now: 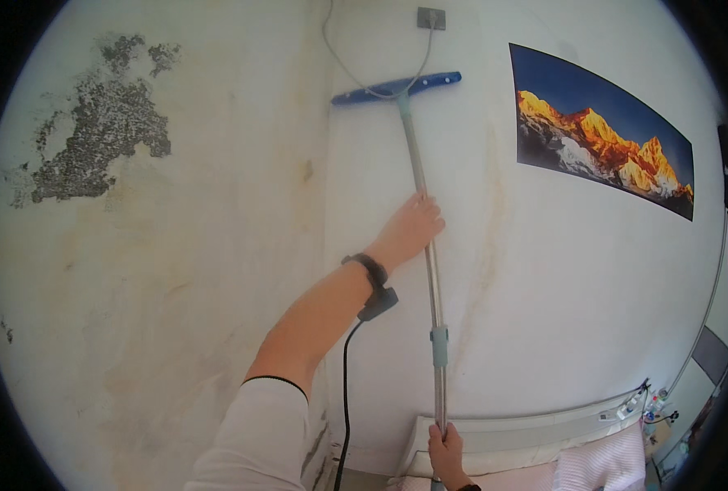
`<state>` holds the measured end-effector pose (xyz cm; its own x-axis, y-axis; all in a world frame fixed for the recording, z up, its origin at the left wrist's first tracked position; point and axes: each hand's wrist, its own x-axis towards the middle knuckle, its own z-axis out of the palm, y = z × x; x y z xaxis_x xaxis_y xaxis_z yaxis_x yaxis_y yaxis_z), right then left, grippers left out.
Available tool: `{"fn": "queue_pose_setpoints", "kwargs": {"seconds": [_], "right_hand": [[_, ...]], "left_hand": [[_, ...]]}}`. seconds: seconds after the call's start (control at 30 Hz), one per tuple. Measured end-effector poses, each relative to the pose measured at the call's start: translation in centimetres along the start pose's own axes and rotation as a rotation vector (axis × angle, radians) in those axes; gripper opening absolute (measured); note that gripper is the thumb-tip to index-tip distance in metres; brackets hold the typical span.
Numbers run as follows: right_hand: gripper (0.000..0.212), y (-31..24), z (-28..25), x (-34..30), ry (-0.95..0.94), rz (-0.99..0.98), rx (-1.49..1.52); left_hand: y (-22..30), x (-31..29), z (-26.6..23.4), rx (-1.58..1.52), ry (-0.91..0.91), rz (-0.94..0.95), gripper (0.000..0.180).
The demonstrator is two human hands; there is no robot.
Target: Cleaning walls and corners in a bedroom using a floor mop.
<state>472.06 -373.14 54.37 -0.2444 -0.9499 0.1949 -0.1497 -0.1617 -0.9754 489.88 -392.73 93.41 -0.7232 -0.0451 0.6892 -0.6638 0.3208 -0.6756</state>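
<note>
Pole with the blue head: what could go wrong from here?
1. The grey cable plugged into the wall socket crosses the blue head in view; moving the head might snag it and tug the plug.
2. The pole's collar sits between the left hand and right hand; if it isn't locked, which I can't tell, the pole could slip.
3. The black cord hanging from the left wrist device could catch.

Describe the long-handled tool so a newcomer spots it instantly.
On the white wall, find the mountain poster. To its left, the long-handled tool is gripped by the left hand above and right hand below. Unlike the thin cable looping near its top, it has a straight metal pole and wide blue crossbar.
</note>
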Motion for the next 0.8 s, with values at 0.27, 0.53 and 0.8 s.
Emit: {"fn": "queue_pose_setpoints", "kwargs": {"seconds": [0.27, 0.53, 0.8], "right_hand": [[0.032, -8.1, 5.3, 6.5, -0.001, -0.219, -0.034], [0.041, 1.2, 3.3, 0.3, 0.025, -0.058, -0.211], [0.039, 11.2, -7.5, -24.9, -0.066, 0.298, -0.594]], "left_hand": [[-4.2, 1.1, 1.2, 0.047, 0.134, -0.120, 0.036], [3.1, -4.4, 4.2, -0.225, 0.070, 0.018, 0.014], [26.2, -19.5, 2.0, -0.695, -0.222, 0.361, 0.009]]}}
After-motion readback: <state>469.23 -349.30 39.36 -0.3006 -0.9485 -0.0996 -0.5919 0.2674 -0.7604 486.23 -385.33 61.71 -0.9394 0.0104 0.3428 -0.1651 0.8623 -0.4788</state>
